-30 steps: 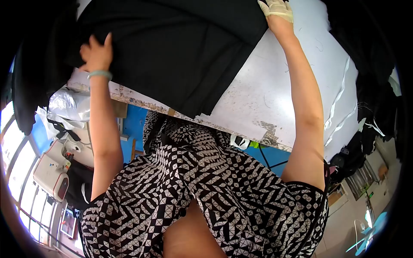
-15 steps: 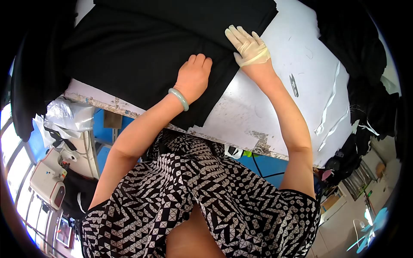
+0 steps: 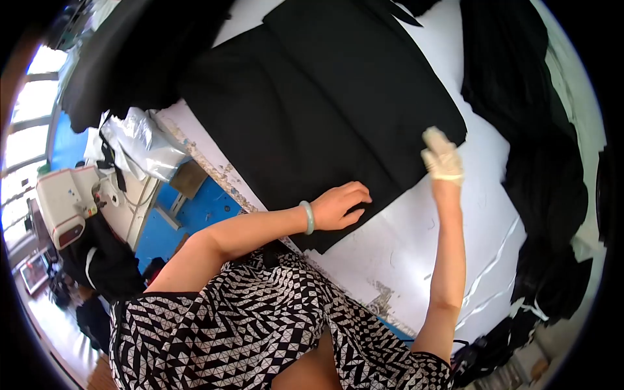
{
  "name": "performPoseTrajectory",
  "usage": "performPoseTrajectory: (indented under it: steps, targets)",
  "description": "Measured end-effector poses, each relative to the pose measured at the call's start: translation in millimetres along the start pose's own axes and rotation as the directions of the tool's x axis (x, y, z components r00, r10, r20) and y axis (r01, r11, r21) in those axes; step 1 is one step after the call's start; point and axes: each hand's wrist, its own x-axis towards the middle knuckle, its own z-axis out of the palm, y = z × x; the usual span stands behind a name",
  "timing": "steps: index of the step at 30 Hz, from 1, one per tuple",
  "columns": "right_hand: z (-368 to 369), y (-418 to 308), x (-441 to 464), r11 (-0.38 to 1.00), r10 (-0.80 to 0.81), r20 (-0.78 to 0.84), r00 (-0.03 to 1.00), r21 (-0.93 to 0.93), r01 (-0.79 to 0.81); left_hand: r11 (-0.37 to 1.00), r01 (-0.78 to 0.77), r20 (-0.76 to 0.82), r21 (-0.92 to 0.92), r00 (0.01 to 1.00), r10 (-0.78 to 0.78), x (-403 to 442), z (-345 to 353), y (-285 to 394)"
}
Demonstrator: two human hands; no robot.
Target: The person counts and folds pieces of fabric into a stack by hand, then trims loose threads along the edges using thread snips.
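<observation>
A wide black cloth (image 3: pixel 312 110) lies spread on the white tabletop (image 3: pixel 409 240), with a fold line running across it. My left hand (image 3: pixel 341 206), bare and with a pale green bangle at the wrist, rests on the cloth near its lower edge, fingers apart and slightly bent. At the cloth's right edge is my right hand (image 3: pixel 443 156) in a cream glove, somewhat blurred, its fingers stretched out and touching the cloth.
Dark cloth (image 3: pixel 546 143) is heaped along the right side. White strips (image 3: pixel 491 266) lie on the tabletop's right part. More black cloth (image 3: pixel 143 58) hangs at the upper left, above a clear plastic bag (image 3: pixel 144 140). A white machine (image 3: pixel 62 201) stands at the left.
The view has turned. My left hand has moved from the cloth's left side toward its lower right edge. My right hand came nearer, then shifted along the right edge. Scissors seen earlier no longer show.
</observation>
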Motion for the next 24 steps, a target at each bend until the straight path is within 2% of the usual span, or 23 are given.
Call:
performPoseTrajectory:
  steps: [1, 2, 4, 6, 7, 8, 9, 10, 11, 12, 13, 15, 16, 17, 18, 19, 20, 22, 23, 24]
  targets:
    - [-2.6, 10.4, 7.7, 0.998, -0.003, -0.227, 0.974, 0.053, 0.016, 0.984, -0.076, -0.022, 0.164, 0.997, 0.080, -3.2, -12.8, 1.1]
    - [4.8, 26.8, 16.7, 0.992, 0.031, -0.323, 0.946, -0.106, -0.069, 0.935, -0.147, -0.024, 0.323, 0.986, 0.164, -5.7, -29.5, 4.6]
    - [35.2, 64.2, 17.1, 0.886, 0.007, -0.324, 0.946, -0.437, -0.156, 0.868, -0.011, -0.116, 0.497, 0.990, 0.078, -8.8, -66.3, 13.0]
    - [29.2, 43.1, 13.6, 0.910, -0.018, -0.232, 0.972, -0.406, -0.080, 0.733, 0.251, -0.373, 0.633, 0.928, 0.005, -20.7, -107.4, 5.7]
    - [27.5, 30.6, 9.0, 0.954, -0.066, -0.222, 0.973, -0.299, -0.003, 0.633, 0.404, -0.515, 0.660, 0.857, -0.011, -32.1, -127.6, 2.6]
    - [24.4, 2.4, 6.2, 0.996, 0.022, -0.214, 0.977, -0.085, -0.041, 0.570, 0.559, -0.668, 0.602, 0.743, -0.023, -43.1, -144.0, -3.7]
    - [12.1, -40.7, -1.9, 0.995, -0.073, -0.292, 0.954, 0.046, 0.090, 0.544, 0.640, -0.750, 0.543, 0.661, -0.030, -59.2, -160.3, -22.0]
    - [-4.8, -75.4, -3.9, 0.973, -0.230, -0.086, 0.969, -0.022, 0.229, 0.629, 0.711, -0.828, 0.314, 0.530, -0.184, -71.3, -170.3, -37.3]
    - [-13.3, -108.0, -10.7, 0.900, -0.407, 0.009, 0.914, 0.174, 0.399, 0.669, 0.727, -0.853, 0.154, 0.440, -0.281, -66.7, -175.0, -28.2]
    - [-21.6, -128.0, -20.7, 0.839, -0.534, 0.283, 0.797, 0.294, 0.457, 0.689, 0.724, -0.854, -0.011, 0.352, -0.384, -62.6, -178.5, -18.7]
    - [-20.9, -142.2, -32.7, 0.737, -0.605, 0.094, 0.791, 0.443, 0.511, 0.657, 0.753, -0.838, 0.038, 0.382, -0.389, -66.5, -178.3, -20.5]
    - [-21.2, -111.2, -23.4, 0.851, -0.447, 0.158, 0.880, 0.379, 0.364, 0.592, 0.794, -0.809, 0.140, 0.437, -0.394, -77.8, -181.6, -26.0]
    - [-19.9, -88.1, -15.0, 0.894, -0.364, 0.182, 0.914, 0.342, 0.288, 0.523, 0.850, -0.780, 0.065, 0.370, -0.505, -78.2, -185.0, -25.8]
    - [-15.4, -64.6, -6.6, 0.933, -0.167, 0.039, 0.985, 0.330, 0.145, 0.444, 0.896, -0.740, -0.004, 0.296, -0.604, -77.2, -189.3, -25.1]
    - [-8.3, -38.3, 0.6, 0.939, 0.045, -0.100, 0.994, 0.343, -0.008, 0.353, 0.933, -0.687, -0.068, 0.212, -0.695, -76.4, -192.3, -23.4]
    - [0.0, -8.7, 5.7, 0.991, 0.076, -0.176, 0.981, 0.126, -0.054, 0.390, 0.898, -0.585, -0.204, 0.208, -0.784, -69.8, -195.3, -9.7]
    - [10.1, 17.2, 8.8, 0.989, 0.087, -0.256, 0.963, -0.093, -0.114, 0.429, 0.897, -0.663, -0.110, 0.256, -0.704, -74.2, -193.7, -11.9]
    - [33.1, 47.3, 8.2, 0.941, 0.018, -0.294, 0.956, -0.318, -0.115, 0.472, 0.877, -0.778, 0.091, 0.359, -0.516, -84.9, -190.5, -22.3]
    - [41.8, 58.2, 6.2, 0.896, -0.016, -0.308, 0.951, -0.427, -0.123, 0.484, 0.866, -0.794, 0.124, 0.379, -0.476, -87.2, -189.3, -24.6]
    - [48.1, 67.8, 4.5, 0.888, -0.026, -0.303, 0.953, -0.444, -0.117, 0.495, 0.855, -0.807, 0.156, 0.399, -0.435, -88.8, -187.4, -26.3]
